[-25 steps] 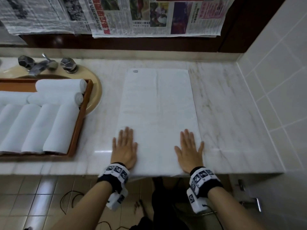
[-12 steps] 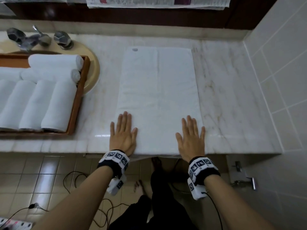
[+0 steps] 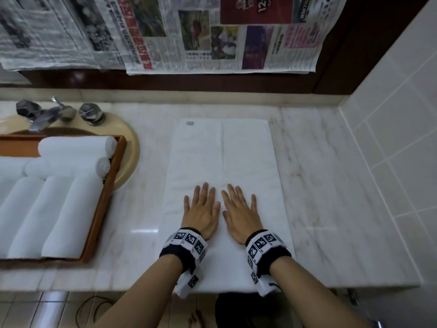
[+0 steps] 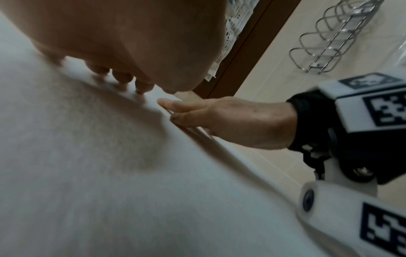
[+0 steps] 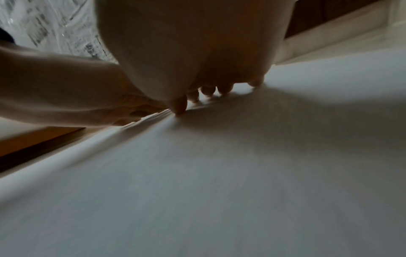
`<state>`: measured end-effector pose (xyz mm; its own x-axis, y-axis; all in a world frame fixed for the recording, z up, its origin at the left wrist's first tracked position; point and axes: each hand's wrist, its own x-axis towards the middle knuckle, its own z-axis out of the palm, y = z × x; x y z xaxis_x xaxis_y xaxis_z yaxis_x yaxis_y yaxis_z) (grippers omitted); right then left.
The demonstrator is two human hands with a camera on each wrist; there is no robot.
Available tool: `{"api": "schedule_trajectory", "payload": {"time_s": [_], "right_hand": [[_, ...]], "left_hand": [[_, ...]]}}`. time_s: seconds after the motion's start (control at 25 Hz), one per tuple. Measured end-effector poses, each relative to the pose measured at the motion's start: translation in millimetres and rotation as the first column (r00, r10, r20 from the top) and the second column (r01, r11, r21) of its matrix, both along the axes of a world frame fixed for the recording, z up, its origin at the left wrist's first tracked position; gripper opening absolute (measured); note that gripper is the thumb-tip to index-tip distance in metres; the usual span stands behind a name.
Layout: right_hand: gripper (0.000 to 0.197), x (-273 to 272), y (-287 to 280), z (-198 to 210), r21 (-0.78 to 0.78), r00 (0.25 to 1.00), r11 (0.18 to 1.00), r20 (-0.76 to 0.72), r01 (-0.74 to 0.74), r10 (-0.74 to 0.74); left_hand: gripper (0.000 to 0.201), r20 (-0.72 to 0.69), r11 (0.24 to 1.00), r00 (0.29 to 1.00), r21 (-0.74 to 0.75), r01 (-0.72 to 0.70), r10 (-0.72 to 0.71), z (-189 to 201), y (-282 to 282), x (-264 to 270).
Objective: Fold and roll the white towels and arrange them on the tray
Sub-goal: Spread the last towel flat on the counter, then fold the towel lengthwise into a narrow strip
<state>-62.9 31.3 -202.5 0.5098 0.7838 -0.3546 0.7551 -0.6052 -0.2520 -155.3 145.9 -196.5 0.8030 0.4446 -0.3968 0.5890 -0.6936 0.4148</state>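
Observation:
A white towel (image 3: 222, 157), folded into a long strip with a seam down its middle, lies flat on the marble counter (image 3: 319, 185). My left hand (image 3: 201, 209) and right hand (image 3: 241, 210) press flat on its near half, side by side, fingers straight, thumbs almost touching. The left wrist view shows the towel (image 4: 110, 173) under my left hand (image 4: 123, 43), with the right hand (image 4: 219, 120) beside it. In the right wrist view the right hand's fingertips (image 5: 208, 92) rest on the towel (image 5: 219, 173). A wooden tray (image 3: 104, 200) at the left holds several rolled white towels (image 3: 63, 209).
The tray sits over a beige sink (image 3: 127, 162) with a chrome tap (image 3: 47, 114). Newspaper sheets (image 3: 212, 34) hang on the back wall. A tiled wall (image 3: 390, 150) bounds the counter on the right. The towel's near end reaches the counter's front edge.
Both hands have slid inward from the towel's outer edges to its middle and a little farther up, staying flat on it. The head view has tilted up.

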Motion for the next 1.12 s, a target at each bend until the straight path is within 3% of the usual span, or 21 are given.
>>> {"api": "schedule_trajectory", "payload": {"time_s": [0.4, 0.56, 0.76, 0.92, 1.12], "right_hand": [[0.056, 128.7, 68.1, -4.4, -0.02, 0.999, 1.0, 0.037, -0.004, 0.005], [0.058, 184.0, 79.0, -7.2, -0.043, 0.989, 0.989, 0.034, 0.144, -0.142], [0.058, 258.9, 94.2, -2.0, -0.034, 0.948, 0.951, 0.098, 0.306, -0.302], [0.04, 297.4, 116.1, 18.5, -0.036, 0.94, 0.963, 0.231, 0.267, -0.252], [0.025, 299.1, 119.7, 49.5, -0.095, 0.953, 0.972, 0.239, 0.216, -0.188]], "left_hand": [[0.054, 0.014, 0.999, 0.999, 0.035, -0.034, 0.034, 0.1, 91.1, 82.8], [0.062, 0.008, 0.991, 0.995, 0.085, -0.101, 0.101, -8.5, 135.5, 85.3], [0.069, 0.039, 0.988, 0.992, 0.094, -0.125, 0.122, -16.6, 144.9, 89.4], [0.069, 0.052, 0.986, 0.989, 0.084, -0.141, 0.137, -16.1, 146.6, 90.9], [0.07, 0.009, 0.985, 0.99, 0.091, -0.144, 0.144, -13.7, 148.8, 94.5]]}}
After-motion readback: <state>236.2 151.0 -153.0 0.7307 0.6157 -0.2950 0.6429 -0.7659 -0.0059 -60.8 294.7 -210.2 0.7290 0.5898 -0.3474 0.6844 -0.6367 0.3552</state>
